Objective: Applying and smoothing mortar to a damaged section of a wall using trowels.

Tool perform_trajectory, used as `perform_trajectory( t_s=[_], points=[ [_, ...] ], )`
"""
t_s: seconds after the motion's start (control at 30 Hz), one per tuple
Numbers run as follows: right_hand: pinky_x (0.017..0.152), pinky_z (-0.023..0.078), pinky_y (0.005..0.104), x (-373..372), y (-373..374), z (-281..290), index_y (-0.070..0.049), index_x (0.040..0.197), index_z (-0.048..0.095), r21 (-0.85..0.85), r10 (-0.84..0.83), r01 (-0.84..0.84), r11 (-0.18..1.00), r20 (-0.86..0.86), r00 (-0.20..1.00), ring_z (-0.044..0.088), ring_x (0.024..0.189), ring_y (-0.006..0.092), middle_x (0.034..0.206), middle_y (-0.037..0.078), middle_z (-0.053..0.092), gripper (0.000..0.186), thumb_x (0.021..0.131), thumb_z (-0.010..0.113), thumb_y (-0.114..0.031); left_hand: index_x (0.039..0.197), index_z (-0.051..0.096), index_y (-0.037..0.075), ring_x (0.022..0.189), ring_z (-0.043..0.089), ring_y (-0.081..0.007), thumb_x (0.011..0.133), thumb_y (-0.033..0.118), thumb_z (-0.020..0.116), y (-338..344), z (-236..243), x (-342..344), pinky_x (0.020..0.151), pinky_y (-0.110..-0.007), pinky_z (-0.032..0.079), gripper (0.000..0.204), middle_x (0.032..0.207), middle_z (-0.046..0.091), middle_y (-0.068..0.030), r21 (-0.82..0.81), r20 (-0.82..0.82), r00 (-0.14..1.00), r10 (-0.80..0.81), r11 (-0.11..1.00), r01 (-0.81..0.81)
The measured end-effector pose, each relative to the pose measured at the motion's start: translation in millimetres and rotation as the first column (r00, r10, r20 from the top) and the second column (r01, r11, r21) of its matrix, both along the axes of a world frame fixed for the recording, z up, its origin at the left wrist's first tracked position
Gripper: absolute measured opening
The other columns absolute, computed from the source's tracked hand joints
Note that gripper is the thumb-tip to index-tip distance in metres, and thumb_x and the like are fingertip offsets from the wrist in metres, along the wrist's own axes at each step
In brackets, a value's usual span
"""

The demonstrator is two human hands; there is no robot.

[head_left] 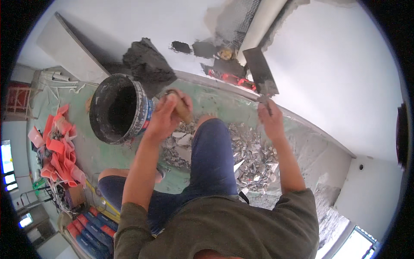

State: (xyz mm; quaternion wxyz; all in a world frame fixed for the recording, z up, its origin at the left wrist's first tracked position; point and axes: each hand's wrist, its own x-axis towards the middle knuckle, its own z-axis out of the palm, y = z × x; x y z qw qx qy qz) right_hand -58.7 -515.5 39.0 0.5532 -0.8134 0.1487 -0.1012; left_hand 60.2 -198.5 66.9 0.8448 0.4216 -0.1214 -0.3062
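Observation:
My left hand [170,112] is closed around the tan handle [184,113] of a mortar-loaded trowel. Just beyond the hand, a heap of dark grey mortar [146,62] covers most of its blade. My right hand [271,118] grips a second trowel [260,69], whose flat rectangular blade is tilted up close to the wall. Beside that blade, red conduit pieces [230,79] sit in a cut-out low in the wall, with patches of wet mortar [205,49] around it. A black bucket [140,108] stands left of my left hand, its inside dark.
Broken rubble [254,162] lies on the green floor around my knee. A pale pipe [261,26] runs up the white wall [336,64]. A board [71,49] leans at the far left. Pink foam sheets [62,151] and stacked blue-and-red bags [90,231] lie at left.

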Motion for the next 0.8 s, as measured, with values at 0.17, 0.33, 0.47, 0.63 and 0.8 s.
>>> perform_trajectory(
  t_s=[0.17,0.33,0.47,0.63,0.8],
  points=[
    [0.054,0.040,0.0254,-10.7,-26.5,19.8,0.000,0.099,0.059,-0.043,-0.083,0.082,0.996,-0.029,0.996,0.046,0.060,0.0086,0.066,0.002,0.052,0.029,0.096,0.056,-0.029,0.110,0.053,0.008,0.096,0.056,-0.0179,0.096,0.040,0.054,-46.1,-42.9,3.1,0.084,-0.035,0.046,0.035,0.102,0.057,-0.0073,0.043,-0.056,0.998,0.005,0.999,-0.003],
    [0.058,0.040,0.0231,-10.1,-34.4,36.9,0.003,0.109,0.059,-0.034,-0.058,0.060,0.998,0.060,0.996,0.048,0.064,0.0069,0.074,0.001,0.055,0.023,0.097,0.052,-0.015,0.111,0.056,0.006,0.102,0.059,-0.0187,0.095,0.041,0.056,-83.5,-98.1,8.5,0.084,-0.034,0.050,0.039,0.108,0.060,-0.0074,0.245,0.017,0.999,-0.046,0.969,0.040],
    [0.062,0.044,0.0267,-1.5,-18.1,32.5,0.001,0.102,0.060,0.002,-0.097,0.097,0.995,0.067,0.993,0.052,0.067,0.0105,0.073,0.004,0.057,0.027,0.093,0.061,-0.024,0.112,0.059,0.004,0.105,0.060,-0.0209,0.095,0.043,0.055,-121.2,-161.3,14.3,0.085,-0.035,0.051,0.043,0.115,0.061,-0.0085,0.308,-0.045,0.996,-0.070,0.948,0.081],
    [0.063,0.045,0.0300,-7.2,-22.1,36.3,0.001,0.104,0.059,-0.338,-0.114,0.102,0.936,-0.014,0.993,0.053,0.067,0.0139,0.072,0.008,0.056,0.029,0.089,0.065,-0.024,0.120,0.054,0.010,0.107,0.060,-0.0202,0.093,0.039,0.059,-180.9,-202.0,1.0,0.085,-0.036,0.051,0.040,0.116,0.062,-0.0048,0.225,-0.136,0.989,-0.055,0.971,0.085],
    [0.064,0.046,0.0369,-19.4,-3.8,36.4,0.000,0.100,0.058,-0.526,-0.123,0.040,0.849,-0.123,0.985,0.058,0.067,0.0304,0.075,0.018,0.058,0.028,0.089,0.063,-0.026,0.117,0.052,0.014,0.106,0.059,-0.0176,0.090,0.029,0.067,-213.9,-235.9,12.7,0.080,-0.038,0.052,0.034,0.113,0.064,-0.0020,0.090,-0.256,0.965,-0.063,0.992,0.089]
  ],
)
